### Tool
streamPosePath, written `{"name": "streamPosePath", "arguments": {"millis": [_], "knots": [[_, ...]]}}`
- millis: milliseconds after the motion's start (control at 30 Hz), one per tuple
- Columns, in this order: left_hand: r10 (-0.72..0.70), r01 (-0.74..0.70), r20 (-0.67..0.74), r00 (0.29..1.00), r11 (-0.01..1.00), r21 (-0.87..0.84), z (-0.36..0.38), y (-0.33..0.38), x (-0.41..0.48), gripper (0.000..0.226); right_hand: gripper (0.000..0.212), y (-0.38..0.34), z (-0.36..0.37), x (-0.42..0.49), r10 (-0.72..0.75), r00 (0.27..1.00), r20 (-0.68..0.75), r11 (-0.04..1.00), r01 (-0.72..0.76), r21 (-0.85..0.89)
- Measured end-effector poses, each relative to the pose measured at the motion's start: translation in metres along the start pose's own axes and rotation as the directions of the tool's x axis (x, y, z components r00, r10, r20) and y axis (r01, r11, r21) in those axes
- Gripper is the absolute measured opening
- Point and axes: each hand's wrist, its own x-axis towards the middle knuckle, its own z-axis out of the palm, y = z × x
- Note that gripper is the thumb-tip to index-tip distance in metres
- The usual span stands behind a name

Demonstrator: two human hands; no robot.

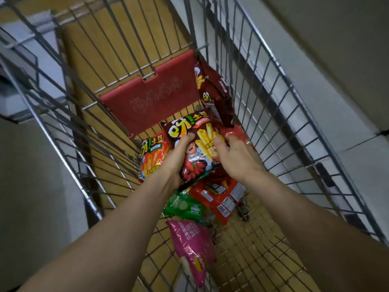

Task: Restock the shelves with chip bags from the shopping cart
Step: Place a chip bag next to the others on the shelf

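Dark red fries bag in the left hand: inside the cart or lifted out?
Inside. The left hand grips the dark red bag low between the wire walls of the cart, just above a red bag lying inside.
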Motion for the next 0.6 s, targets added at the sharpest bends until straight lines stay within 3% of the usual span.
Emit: {"name": "streamPosePath", "arguments": {"millis": [67,200,233,300,367,433,533,600], "knots": [[0.028,-0.027,0.012,1.000,1.000,-0.005,-0.001,0.001,-0.013,0.050,0.063,-0.004,-0.014,-0.009,-0.007,1.000,-0.011,1.000,0.006,-0.020],[0.172,-0.171,-0.012,0.985,0.985,0.037,0.007,0.019,-0.051,0.101,0.070,-0.013,-0.051,-0.035,-0.028,1.000,0.003,0.991,0.027,0.134],[0.230,-0.230,0.000,0.973,0.972,0.044,0.011,0.028,-0.061,0.103,0.071,-0.016,-0.062,-0.042,-0.037,0.999,-0.004,0.977,0.037,0.209],[0.353,-0.355,0.040,0.935,0.932,0.076,0.023,0.049,-0.087,0.088,0.065,-0.022,-0.086,-0.058,-0.061,0.998,-0.029,0.931,0.067,0.359],[0.427,-0.433,0.072,0.901,0.895,0.106,0.038,0.072,-0.117,0.091,0.052,-0.028,-0.117,-0.074,-0.088,0.993,-0.077,0.883,0.114,0.455],[0.486,-0.500,0.136,0.864,0.858,0.114,0.055,0.090,-0.148,0.083,0.049,-0.032,-0.150,-0.094,-0.120,0.984,-0.130,0.865,0.168,0.473],[0.556,-0.585,0.225,0.800,0.806,0.087,0.083,0.107,-0.197,0.044,0.044,-0.031,-0.196,-0.126,-0.176,0.961,-0.214,0.835,0.261,0.484],[0.599,-0.634,0.269,0.754,0.772,0.057,0.103,0.117,-0.228,0.041,0.037,-0.029,-0.226,-0.153,-0.202,0.946,-0.252,0.813,0.306,0.496]]}}
